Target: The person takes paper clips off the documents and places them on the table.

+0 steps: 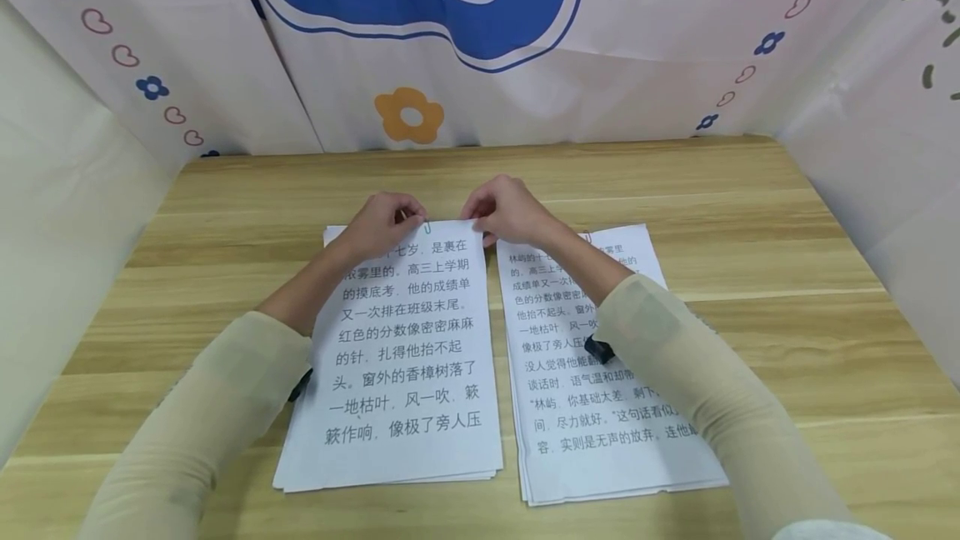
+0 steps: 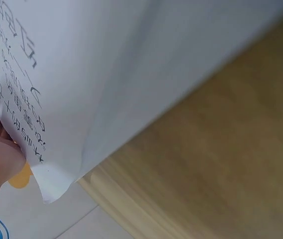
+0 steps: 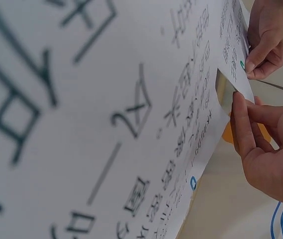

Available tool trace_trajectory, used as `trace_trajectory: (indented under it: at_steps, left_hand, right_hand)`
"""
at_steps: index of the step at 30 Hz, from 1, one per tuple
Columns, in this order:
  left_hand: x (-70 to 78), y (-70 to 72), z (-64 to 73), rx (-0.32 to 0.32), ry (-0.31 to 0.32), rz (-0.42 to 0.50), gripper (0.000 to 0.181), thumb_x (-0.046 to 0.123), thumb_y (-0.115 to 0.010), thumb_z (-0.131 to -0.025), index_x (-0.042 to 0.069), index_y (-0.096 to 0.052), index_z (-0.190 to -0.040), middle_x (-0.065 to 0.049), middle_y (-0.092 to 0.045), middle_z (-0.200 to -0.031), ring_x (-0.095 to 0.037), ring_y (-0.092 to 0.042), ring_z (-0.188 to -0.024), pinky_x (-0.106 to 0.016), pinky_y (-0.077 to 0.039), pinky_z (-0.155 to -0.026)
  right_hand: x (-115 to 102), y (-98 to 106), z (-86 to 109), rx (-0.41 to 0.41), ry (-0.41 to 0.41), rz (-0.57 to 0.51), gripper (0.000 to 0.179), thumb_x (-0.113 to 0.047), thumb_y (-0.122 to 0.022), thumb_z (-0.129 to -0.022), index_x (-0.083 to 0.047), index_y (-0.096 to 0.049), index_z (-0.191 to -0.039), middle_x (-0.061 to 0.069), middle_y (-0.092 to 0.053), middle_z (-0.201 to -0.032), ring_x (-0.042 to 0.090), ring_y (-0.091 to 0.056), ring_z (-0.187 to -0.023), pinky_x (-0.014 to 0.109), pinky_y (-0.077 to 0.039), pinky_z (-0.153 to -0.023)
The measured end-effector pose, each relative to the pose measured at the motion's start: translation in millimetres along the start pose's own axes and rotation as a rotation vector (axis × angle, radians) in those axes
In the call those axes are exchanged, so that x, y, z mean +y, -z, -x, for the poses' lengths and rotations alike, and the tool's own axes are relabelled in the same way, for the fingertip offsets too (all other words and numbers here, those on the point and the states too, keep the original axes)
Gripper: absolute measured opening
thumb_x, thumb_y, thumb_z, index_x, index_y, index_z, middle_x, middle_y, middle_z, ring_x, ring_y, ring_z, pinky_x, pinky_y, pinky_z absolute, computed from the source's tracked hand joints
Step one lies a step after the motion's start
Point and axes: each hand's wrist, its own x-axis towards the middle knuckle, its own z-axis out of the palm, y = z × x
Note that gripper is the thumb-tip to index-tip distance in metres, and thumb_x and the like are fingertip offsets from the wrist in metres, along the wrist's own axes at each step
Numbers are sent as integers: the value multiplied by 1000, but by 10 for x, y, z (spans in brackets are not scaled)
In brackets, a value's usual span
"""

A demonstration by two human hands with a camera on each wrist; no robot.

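Note:
Two stacks of printed paper lie side by side. My left hand [image 1: 381, 225] pinches the top edge of the left stack [image 1: 408, 373], right beside a green paper clip [image 1: 427, 227]. That stack's top right corner is pinched between the thumb and fingers of my right hand [image 1: 510, 211]. The right wrist view shows both hands on this edge, with my right hand [image 3: 268, 142] nearer the camera. Under my right forearm lies the right stack [image 1: 562, 432], partly hidden, with a small paper clip [image 3: 193, 182] on its top edge. In the left wrist view, printed paper [image 2: 81, 74] hides some of my left fingers.
Both stacks rest on a wooden table [image 1: 187, 273]. Behind its far edge hangs a white printed backdrop [image 1: 525, 107] with a blue sign and an orange flower [image 1: 390, 123]. White walls stand at the left and right.

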Motion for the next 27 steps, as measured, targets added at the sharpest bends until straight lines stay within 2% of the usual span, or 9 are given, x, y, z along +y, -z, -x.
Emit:
trace_trajectory:
  at_steps: [8,15,22,27]
  left_hand:
    - [-16,18,-4,-2,35,18,18,8,-55,-106,-4,-68,-113,-15,-63,-99,-23,-54,-88,-29,-45,-77]
    - [-29,36,4,-5,37,42,19,9,-56,-106,-3,-69,-112,-15,-63,-98,-23,-53,-86,-27,-44,-74]
    - [-49,43,19,2,3,64,19,9,-56,-107,-4,-69,-112,-17,-65,-101,-22,-54,-86,-24,-44,-73]
    - [-39,42,21,6,17,67,22,10,-55,-107,-4,-69,-115,-18,-67,-104,-22,-55,-88,-24,-45,-76]
  right_hand:
    - [-26,-4,11,-7,-10,5,17,9,-68,-93,1,-76,-106,16,-71,-99,25,-69,-89,29,-62,-71]
    - [-30,1,9,-2,-10,9,18,10,-68,-93,1,-76,-106,16,-71,-98,25,-68,-88,30,-62,-71]
    - [-32,10,14,1,-3,13,17,10,-68,-93,1,-76,-106,15,-71,-98,25,-68,-88,31,-62,-71]
    - [-40,9,23,-1,0,14,17,10,-68,-93,1,-76,-106,16,-70,-98,25,-68,-88,31,-62,-71]
